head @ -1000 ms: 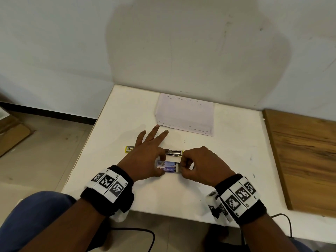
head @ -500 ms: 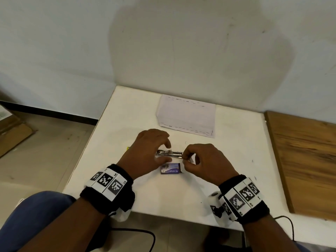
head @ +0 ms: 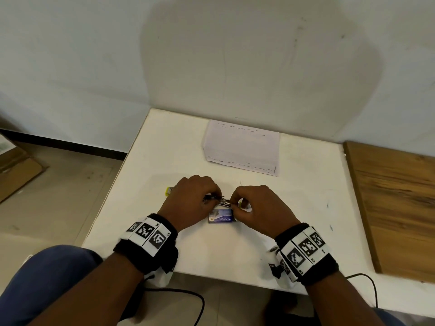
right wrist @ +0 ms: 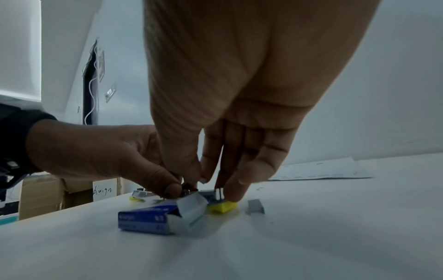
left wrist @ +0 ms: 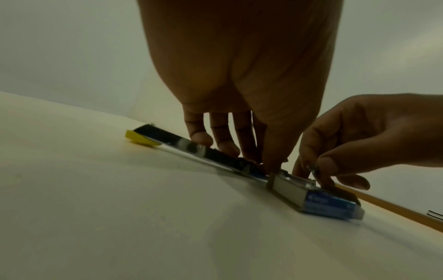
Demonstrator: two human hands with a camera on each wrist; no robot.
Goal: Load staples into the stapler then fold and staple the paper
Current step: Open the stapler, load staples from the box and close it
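Staple box [head: 221, 215]: the blue carton lies on the white table [head: 211, 255] nearest you, between your 2 wrists, its end flap open toward your right hand in the right wrist view; what is inside it cannot be told.
Stapler [left wrist: 167, 140]: it lies opened out flat just behind the box, running left to right, with 1 yellow tip [head: 168, 190] showing past your left hand and another under your right fingertips [right wrist: 223, 206].
Left hand [head: 190, 201]: your fingers curl down onto the stapler's metal middle, thumb and fingertips pinching it.
Right hand [head: 256, 208]: your thumb and fingers close narrowly on something small and metallic at the stapler's right end; whether it is a staple strip or a stapler part cannot be told.
Loose staples [right wrist: 256, 206]: 1 short grey strip lies on the table just right of the yellow tip, untouched.
Paper [head: 242, 147]: the folded white sheet lies flat farther back, well apart from both hands, near the wall.
Room: a wooden board [head: 395, 203] adjoins the table on your right; a cardboard box [head: 16, 168] sits on the floor at far left.
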